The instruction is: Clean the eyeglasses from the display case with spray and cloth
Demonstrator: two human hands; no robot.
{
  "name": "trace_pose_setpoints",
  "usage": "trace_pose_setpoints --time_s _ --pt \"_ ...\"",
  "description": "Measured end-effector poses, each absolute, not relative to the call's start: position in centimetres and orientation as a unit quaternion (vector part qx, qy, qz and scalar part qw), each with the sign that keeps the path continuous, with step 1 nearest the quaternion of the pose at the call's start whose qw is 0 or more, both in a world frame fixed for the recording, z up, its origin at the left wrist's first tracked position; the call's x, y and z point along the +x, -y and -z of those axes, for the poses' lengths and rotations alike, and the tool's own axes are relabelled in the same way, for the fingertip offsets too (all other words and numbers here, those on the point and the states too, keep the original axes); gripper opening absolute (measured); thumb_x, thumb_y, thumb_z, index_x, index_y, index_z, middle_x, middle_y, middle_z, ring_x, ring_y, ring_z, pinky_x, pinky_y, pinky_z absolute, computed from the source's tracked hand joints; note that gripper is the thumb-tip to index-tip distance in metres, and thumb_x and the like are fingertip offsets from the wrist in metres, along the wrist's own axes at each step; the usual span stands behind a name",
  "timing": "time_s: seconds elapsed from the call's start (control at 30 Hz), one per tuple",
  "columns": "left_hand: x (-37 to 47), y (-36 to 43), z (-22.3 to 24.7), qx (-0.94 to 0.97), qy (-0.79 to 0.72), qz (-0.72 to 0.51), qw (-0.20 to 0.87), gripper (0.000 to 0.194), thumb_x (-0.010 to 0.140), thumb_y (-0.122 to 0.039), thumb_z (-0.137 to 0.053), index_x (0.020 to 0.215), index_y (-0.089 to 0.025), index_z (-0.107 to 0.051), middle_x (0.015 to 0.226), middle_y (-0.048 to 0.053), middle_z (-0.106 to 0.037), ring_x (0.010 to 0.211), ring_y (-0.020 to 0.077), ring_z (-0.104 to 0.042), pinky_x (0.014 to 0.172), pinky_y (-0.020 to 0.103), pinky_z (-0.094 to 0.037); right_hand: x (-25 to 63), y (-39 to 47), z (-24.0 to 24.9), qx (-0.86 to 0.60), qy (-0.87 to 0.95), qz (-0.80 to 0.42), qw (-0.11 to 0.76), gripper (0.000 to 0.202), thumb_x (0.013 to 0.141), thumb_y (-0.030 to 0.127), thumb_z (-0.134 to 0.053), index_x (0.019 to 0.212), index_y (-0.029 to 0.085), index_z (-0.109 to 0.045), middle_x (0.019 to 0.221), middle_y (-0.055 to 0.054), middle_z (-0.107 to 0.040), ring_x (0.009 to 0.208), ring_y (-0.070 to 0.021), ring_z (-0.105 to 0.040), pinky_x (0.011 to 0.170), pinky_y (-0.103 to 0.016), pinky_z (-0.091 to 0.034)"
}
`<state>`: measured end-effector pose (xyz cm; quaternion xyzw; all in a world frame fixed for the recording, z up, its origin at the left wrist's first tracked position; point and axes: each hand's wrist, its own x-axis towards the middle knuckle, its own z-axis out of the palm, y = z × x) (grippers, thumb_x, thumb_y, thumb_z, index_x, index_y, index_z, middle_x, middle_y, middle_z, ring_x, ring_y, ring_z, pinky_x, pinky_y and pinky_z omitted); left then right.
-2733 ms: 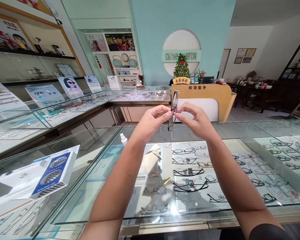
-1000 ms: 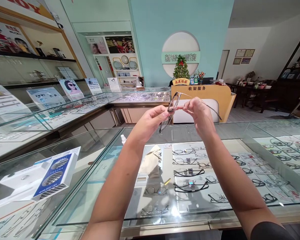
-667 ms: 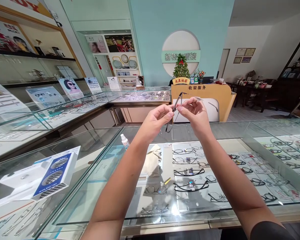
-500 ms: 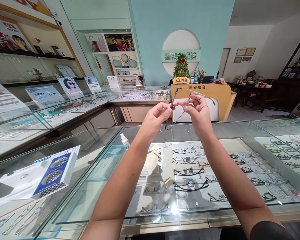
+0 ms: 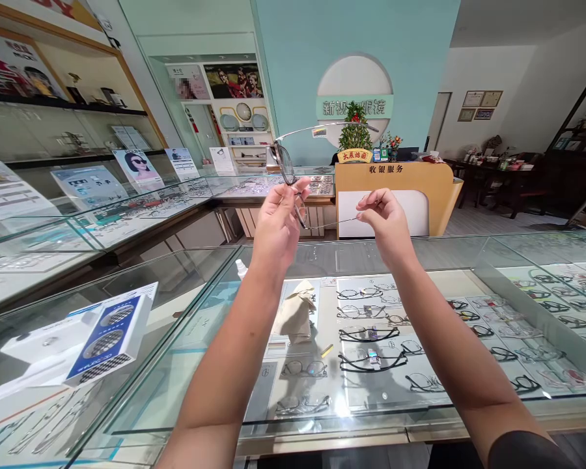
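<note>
A pair of eyeglasses (image 5: 287, 163) with thin metal temples is held up above the glass counter. My left hand (image 5: 279, 218) pinches its front near the bridge, between thumb and fingers. One temple, with a small tag on it, stretches out to the right above my hands. The lower temple runs toward my right hand (image 5: 385, 225), whose thumb and fingertips close on its end. Beneath my hands, a beige cloth (image 5: 297, 312) lies on the counter, and a white bottle (image 5: 241, 268) is partly hidden behind my left forearm.
The glass display counter (image 5: 322, 417) shows rows of eyeglass frames beneath its top. A blue and white box (image 5: 110, 339) stands open at the left. Farther off are a wooden cash desk (image 5: 395, 176) with a plant (image 5: 355, 133), and more glass cases (image 5: 97, 228) along the left.
The eyeglasses have turned and moved left and up with my left hand, their front now nearly edge-on. My right hand has shifted from the frame to the end of the lower temple.
</note>
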<state>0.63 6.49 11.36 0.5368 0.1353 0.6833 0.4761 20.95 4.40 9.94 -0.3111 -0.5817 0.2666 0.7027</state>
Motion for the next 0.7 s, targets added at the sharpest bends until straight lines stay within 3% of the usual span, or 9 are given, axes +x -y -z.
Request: trace_pose_setpoints --time_s 0.13,0.23,0.33,0.4,0.53,0.7 --pt "-0.2 -7.0 -11.4 0.518 -0.136 -0.702 0.469 0.028 0.091 -0.046 -0.086 0.092 -0.027 -0.067 0.127 0.001 -0.079 0.124 0.0196 -0.070 0.086 0.029 -0.054 20.9 -4.3 -9.7 -0.390 0.604 -0.211 0.662 0.018 0.082 0.034 -0.071 0.080 0.026 -0.055 0.094 -0.001 -0.063 0.091 -0.0217 -0.061 0.091 -0.042 -0.049" --pt "-0.6 -7.2 -11.5 0.524 -0.138 -0.707 0.454 0.027 0.090 -0.047 -0.088 0.090 -0.027 -0.069 0.123 0.001 -0.079 0.119 0.0187 -0.070 0.089 0.030 -0.054 21.1 -3.9 -9.7 -0.437 0.635 -0.145 0.620 0.021 0.088 0.036 -0.069 0.073 0.025 -0.058 0.097 -0.004 -0.066 0.096 -0.0257 -0.063 0.098 -0.049 -0.048" --pt "-0.3 -7.2 -11.3 0.558 -0.155 -0.704 0.411 0.026 0.088 -0.047 -0.090 0.088 -0.027 -0.073 0.113 0.002 -0.078 0.122 0.0193 -0.068 0.103 0.031 -0.051 20.8 -3.1 -9.9 -0.473 0.639 -0.009 0.606 0.012 0.089 0.037 -0.074 0.087 0.027 -0.068 0.111 -0.008 -0.068 0.114 -0.0335 -0.060 0.112 -0.060 -0.041" --pt "0.4 -7.1 -10.9 0.591 -0.170 -0.688 0.384 0.024 0.087 -0.046 -0.090 0.086 -0.027 -0.075 0.109 0.002 -0.077 0.127 0.0207 -0.066 0.112 0.033 -0.046 20.3 -2.4 -10.0 -0.459 0.658 0.053 0.595 0.020 0.089 0.042 -0.078 0.105 0.030 -0.072 0.125 -0.010 -0.068 0.126 -0.0375 -0.057 0.118 -0.065 -0.036" --pt "1.8 -6.3 -10.0 0.639 -0.176 -0.634 0.398 0.021 0.087 -0.045 -0.089 0.087 -0.027 -0.079 0.121 0.003 -0.075 0.123 0.0221 -0.065 0.112 0.036 -0.046 19.1 -1.4 -9.9 -0.372 0.750 -0.002 0.547 0.039 0.097 0.052 -0.075 0.130 0.031 -0.069 0.140 -0.012 -0.069 0.134 -0.0362 -0.059 0.119 -0.060 -0.042" --pt "1.9 -4.6 -10.5 0.652 -0.193 -0.605 0.414 0.026 0.083 -0.049 -0.091 0.086 -0.025 -0.083 0.128 0.006 -0.074 0.126 0.0264 -0.065 0.109 0.040 -0.049 18.9 -0.9 -10.2 -0.316 0.774 -0.051 0.546 0.034 0.102 0.057 -0.067 0.119 0.026 -0.071 0.124 -0.012 -0.075 0.122 -0.0327 -0.067 0.109 -0.052 -0.052"
